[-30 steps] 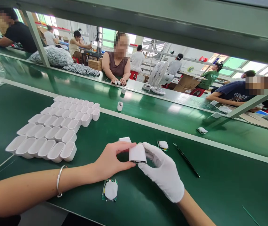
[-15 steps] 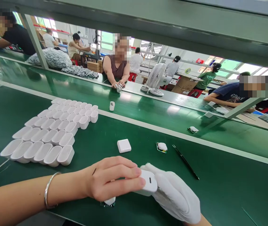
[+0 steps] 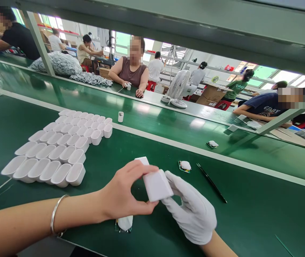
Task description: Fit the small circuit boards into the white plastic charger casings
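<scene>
My bare left hand (image 3: 121, 192), with a silver bangle at the wrist, pinches a white plastic casing (image 3: 158, 185) between thumb and fingers. My right hand (image 3: 192, 210) wears a white glove and grips the same casing from the right side. A blank, smooth face of the casing is turned toward me. Partly hidden behind my left fingers lies a second white casing (image 3: 142, 160). Below my left wrist sits a green circuit board with a white covering (image 3: 125, 223). Another such circuit board (image 3: 184, 166) lies beyond my right hand, with black tweezers (image 3: 211, 183) beside it.
Rows of open white shells (image 3: 45, 171) stand at left. Past a white strip, a green belt (image 3: 163, 119) carries a small white casing (image 3: 120, 116) and a circuit board (image 3: 212, 144). Across it sits a co-worker (image 3: 133, 73) near a fan (image 3: 179, 87). A grey beam (image 3: 195, 32) spans overhead.
Both hands have turned the casing, so its slotted end no longer shows, and raised it slightly. Pieces on the belt have shifted left. The co-worker opposite has leaned back, hands now apart.
</scene>
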Demonstrator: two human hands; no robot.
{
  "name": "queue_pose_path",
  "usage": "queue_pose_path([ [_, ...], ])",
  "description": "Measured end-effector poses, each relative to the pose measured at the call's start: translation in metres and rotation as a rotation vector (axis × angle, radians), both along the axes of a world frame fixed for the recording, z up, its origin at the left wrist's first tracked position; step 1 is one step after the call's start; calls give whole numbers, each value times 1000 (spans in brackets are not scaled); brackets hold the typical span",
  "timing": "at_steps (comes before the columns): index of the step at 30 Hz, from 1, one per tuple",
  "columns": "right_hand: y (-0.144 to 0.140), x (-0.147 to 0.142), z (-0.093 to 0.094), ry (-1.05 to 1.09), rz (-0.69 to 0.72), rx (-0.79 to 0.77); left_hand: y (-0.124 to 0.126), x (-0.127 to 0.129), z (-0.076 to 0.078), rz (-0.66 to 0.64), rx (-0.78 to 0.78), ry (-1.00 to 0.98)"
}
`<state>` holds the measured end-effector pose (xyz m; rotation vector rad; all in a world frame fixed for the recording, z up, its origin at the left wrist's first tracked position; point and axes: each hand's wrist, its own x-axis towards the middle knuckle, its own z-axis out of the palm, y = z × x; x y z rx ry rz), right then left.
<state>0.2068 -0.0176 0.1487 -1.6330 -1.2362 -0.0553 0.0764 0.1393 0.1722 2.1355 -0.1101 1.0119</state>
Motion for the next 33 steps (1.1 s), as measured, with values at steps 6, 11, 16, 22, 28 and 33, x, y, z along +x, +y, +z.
queue_pose_path([
  [6, 19, -16, 14, 616, 115, -106, 5, 9, -15, -179, -644, 527],
  [11, 21, -7, 27, 945, 109, -245, 10, 15, -16, -294, -809, 614],
  [16, 22, -5, 28, 1080, 64, -227, 9, 16, -13, -397, -898, 614],
  [22, 25, -6, 28, 1041, 113, -297, 9, 14, -10, -338, -773, 604],
  [28, 25, -9, 25, 1017, 130, -221, 0, 7, -2, -356, -821, 596],
  [33, 29, -7, 20, 1044, 152, -185, -3, 10, -6, -371, -989, 589],
])
